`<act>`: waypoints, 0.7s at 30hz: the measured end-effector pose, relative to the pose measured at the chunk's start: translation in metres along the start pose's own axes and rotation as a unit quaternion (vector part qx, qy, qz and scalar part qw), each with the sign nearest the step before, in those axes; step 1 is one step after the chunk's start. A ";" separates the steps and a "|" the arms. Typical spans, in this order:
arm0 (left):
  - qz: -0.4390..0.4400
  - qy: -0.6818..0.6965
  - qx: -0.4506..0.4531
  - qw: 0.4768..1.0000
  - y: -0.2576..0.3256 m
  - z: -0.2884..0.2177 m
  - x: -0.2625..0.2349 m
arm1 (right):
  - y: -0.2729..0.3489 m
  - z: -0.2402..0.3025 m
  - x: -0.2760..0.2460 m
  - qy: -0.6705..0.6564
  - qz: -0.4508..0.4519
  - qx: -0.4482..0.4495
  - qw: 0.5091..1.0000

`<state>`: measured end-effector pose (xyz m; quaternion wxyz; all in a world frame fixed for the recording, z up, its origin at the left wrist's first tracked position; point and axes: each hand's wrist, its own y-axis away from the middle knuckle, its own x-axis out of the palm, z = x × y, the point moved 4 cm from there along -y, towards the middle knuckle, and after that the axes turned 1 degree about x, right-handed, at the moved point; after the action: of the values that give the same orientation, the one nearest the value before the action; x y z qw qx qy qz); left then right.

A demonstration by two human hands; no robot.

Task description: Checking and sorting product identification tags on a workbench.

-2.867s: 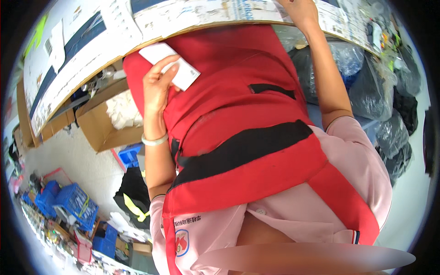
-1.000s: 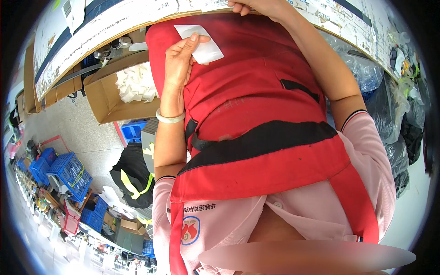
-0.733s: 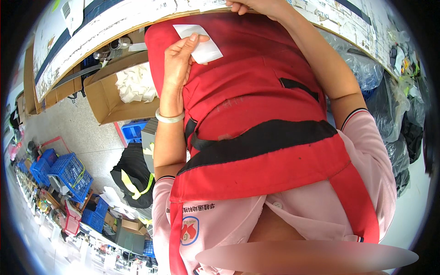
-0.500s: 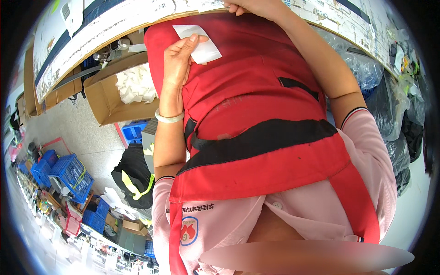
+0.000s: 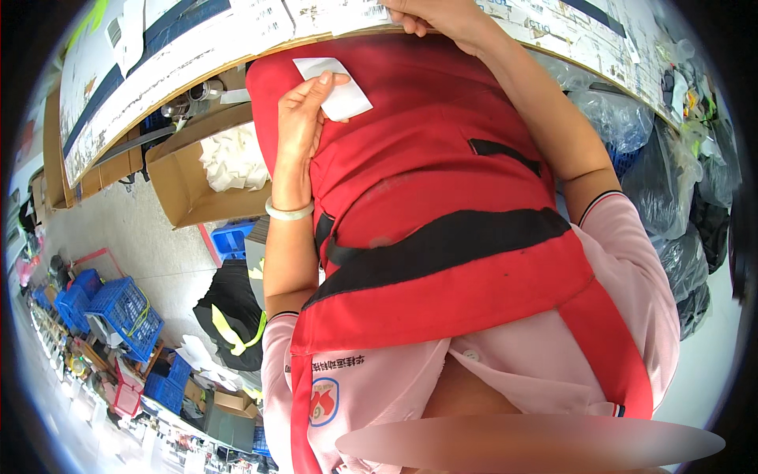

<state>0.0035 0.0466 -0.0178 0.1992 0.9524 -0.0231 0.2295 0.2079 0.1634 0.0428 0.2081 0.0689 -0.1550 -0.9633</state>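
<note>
Open cardboard box (image 5: 185,186) under the bench edge — crumpled white paper (image 5: 233,158) inside. Blue plastic crates (image 5: 118,308) stacked on the floor at left. Black bag with yellow straps (image 5: 233,316) nearby. Clear and dark plastic bags (image 5: 679,189) piled at right.

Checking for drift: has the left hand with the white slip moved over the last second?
No. Left hand holds the white slip at the same spot below the table edge.
</note>
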 end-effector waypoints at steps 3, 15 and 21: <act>0.010 0.015 0.004 1.000 0.000 -0.003 0.003 | 0.008 0.002 0.008 0.008 0.034 0.001 0.999; -0.032 0.052 0.038 0.997 0.007 0.004 -0.006 | 0.044 0.024 0.033 0.140 -0.034 -0.102 0.984; -0.029 0.021 0.043 0.998 0.005 0.001 0.002 | 0.040 -0.006 0.037 0.123 0.034 -0.111 0.986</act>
<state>0.0049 0.0418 -0.0160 0.1652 0.9554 0.0186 0.2442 0.1910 0.1118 0.0479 0.2644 0.1585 -0.0224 -0.9510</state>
